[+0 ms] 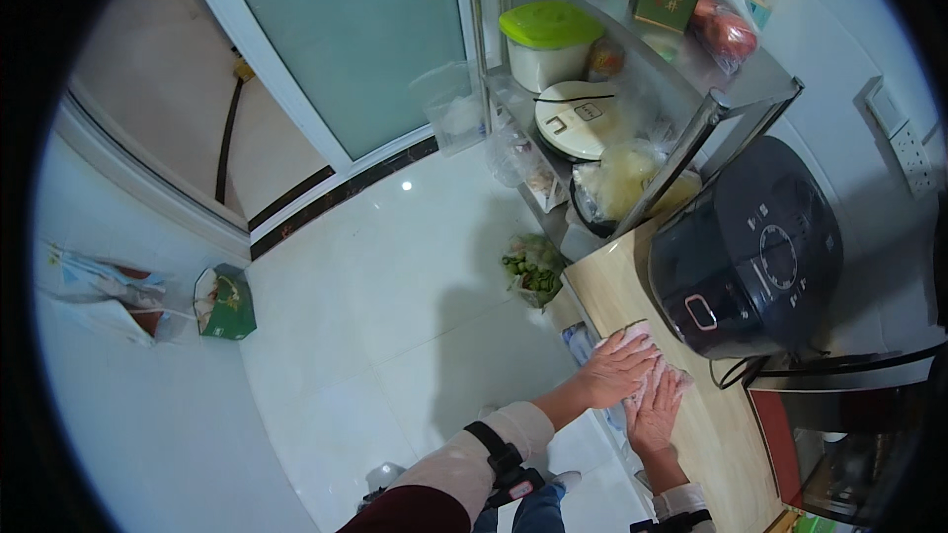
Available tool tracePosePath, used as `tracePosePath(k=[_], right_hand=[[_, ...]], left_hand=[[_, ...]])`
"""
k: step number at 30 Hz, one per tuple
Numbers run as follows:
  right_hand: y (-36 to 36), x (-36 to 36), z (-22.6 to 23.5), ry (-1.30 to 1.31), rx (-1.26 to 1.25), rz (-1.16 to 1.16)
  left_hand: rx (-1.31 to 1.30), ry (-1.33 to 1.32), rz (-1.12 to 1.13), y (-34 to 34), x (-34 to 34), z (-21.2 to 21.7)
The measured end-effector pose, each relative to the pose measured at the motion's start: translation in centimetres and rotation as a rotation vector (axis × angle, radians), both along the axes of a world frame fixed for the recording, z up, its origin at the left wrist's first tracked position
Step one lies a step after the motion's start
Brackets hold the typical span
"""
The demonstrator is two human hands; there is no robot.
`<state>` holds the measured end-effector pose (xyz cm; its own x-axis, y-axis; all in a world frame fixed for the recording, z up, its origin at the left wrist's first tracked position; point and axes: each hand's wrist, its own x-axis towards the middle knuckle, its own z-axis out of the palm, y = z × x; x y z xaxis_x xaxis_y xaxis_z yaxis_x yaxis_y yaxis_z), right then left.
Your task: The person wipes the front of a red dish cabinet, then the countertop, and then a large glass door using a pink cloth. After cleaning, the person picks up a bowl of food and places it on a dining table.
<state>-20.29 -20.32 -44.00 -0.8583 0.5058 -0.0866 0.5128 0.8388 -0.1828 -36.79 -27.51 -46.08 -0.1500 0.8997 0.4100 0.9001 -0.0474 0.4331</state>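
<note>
A pale pink cloth lies bunched on the light wood countertop, close to its left edge. My left hand reaches across from the left, its fingers laid over the cloth and holding it against the wood. Just below and to the right, my right hand holds the cloth's lower part, fingers pointing away from me. The two hands are close together. The underside of the cloth and both palms are hidden.
A black rice cooker stands on the counter beyond the hands, its cord behind. A red-sided oven-like appliance is at right. Farther off, a metal shelf holds a green-lidded container. A bag of green vegetables sits near the counter's corner.
</note>
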Motion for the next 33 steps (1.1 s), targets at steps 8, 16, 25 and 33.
tracePosePath(k=[8, 16, 25, 33], right_hand=[[0.7, -8.8, 0.4, 0.028, 0.018, 0.004], [1.1, -13.6, 0.9, 0.069, 0.032, -0.008], [1.4, -17.6, 2.0, 0.177, 0.135, -0.045], [0.3, -18.8, -0.6, 0.018, -0.036, -0.348]], left_hand=[[-0.176, 0.029, -0.008, 0.9, -8.1, 1.6], [-0.255, 0.091, -0.113, 1.8, -13.3, 3.0], [-0.343, 0.057, -0.339, 4.4, -18.4, 3.3], [-0.31, 0.085, -0.57, 6.5, -21.6, 2.7]])
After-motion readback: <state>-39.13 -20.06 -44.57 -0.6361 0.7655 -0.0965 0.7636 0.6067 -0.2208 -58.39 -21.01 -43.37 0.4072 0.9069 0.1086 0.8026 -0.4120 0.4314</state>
